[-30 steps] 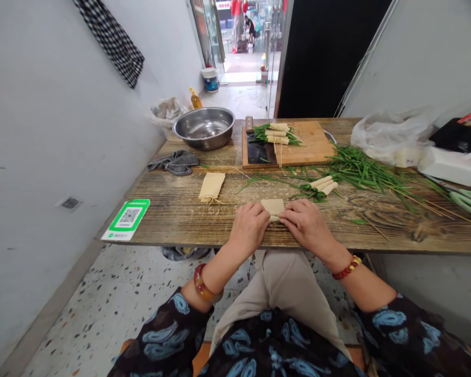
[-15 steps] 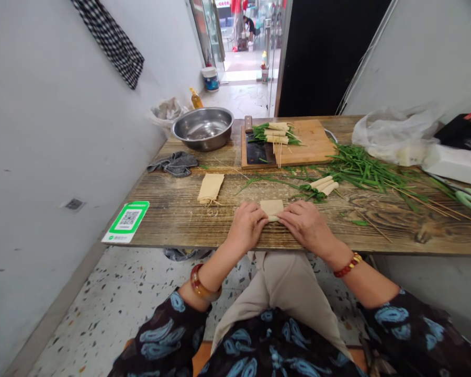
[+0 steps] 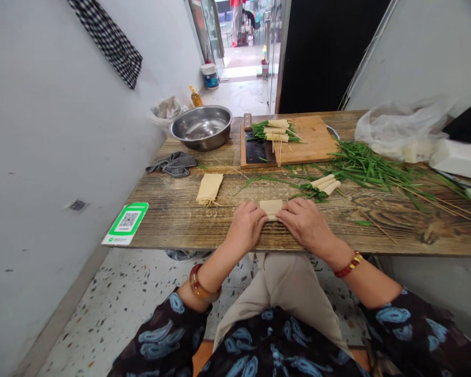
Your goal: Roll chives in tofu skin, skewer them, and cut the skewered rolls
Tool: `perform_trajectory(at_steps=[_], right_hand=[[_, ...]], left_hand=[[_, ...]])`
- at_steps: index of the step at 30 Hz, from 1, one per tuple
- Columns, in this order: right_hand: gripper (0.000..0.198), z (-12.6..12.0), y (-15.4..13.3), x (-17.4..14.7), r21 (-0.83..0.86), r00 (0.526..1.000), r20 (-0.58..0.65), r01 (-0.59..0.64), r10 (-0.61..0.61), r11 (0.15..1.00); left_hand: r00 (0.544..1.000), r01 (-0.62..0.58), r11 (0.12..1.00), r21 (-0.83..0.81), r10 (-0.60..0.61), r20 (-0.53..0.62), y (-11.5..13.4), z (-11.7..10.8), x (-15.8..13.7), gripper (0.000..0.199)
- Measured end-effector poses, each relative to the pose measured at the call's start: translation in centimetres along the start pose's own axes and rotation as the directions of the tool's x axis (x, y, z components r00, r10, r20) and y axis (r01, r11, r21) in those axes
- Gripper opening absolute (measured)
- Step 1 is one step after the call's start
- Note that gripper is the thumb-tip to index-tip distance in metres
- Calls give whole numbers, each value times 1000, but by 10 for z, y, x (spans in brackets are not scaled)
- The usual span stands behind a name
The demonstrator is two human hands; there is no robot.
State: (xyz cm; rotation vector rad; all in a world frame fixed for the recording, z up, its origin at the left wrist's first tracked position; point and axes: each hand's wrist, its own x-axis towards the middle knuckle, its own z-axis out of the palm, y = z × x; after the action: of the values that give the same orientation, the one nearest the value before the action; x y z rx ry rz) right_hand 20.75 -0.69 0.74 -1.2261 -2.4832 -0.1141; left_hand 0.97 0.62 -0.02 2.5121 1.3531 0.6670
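Note:
A tan tofu sheet [image 3: 271, 206] lies on the wooden table with its near edge rolled up. My left hand [image 3: 246, 224] pinches the left end of that roll, and my right hand [image 3: 304, 222] pinches the right end. Whatever is inside the roll is hidden. To the left sits a small stack of tofu sheets [image 3: 211, 187]. Several finished rolls [image 3: 325, 183] with green chives inside rest beyond my right hand. More rolls [image 3: 277, 131] on skewers lie across the chopping board.
A wooden chopping board [image 3: 310, 139] with a cleaver [image 3: 258, 149] stands at the back. Loose chives [image 3: 371, 167] and thin skewers spread to the right. A steel basin [image 3: 202, 128], a grey cloth [image 3: 175, 164] and a QR card [image 3: 126, 224] are on the left; a plastic bag [image 3: 400, 128] is at back right.
Both hands stay at the ends of the sheet's rolled edge, with only a very slight shift. The camera view has moved a little; nothing else has visibly changed.

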Motion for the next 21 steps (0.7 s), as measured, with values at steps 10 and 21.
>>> perform_trajectory(at_steps=[10,21], right_hand=[[20,0,5,5,105,1000,-3,-3,3,994],[21,5,4,-2,137,999,-5,-52,53,989]], left_hand=[[994,-99,971,216,87,65,10,-11,1,19],[998,-53,998,39,51,45,-2,-1,7,23]])
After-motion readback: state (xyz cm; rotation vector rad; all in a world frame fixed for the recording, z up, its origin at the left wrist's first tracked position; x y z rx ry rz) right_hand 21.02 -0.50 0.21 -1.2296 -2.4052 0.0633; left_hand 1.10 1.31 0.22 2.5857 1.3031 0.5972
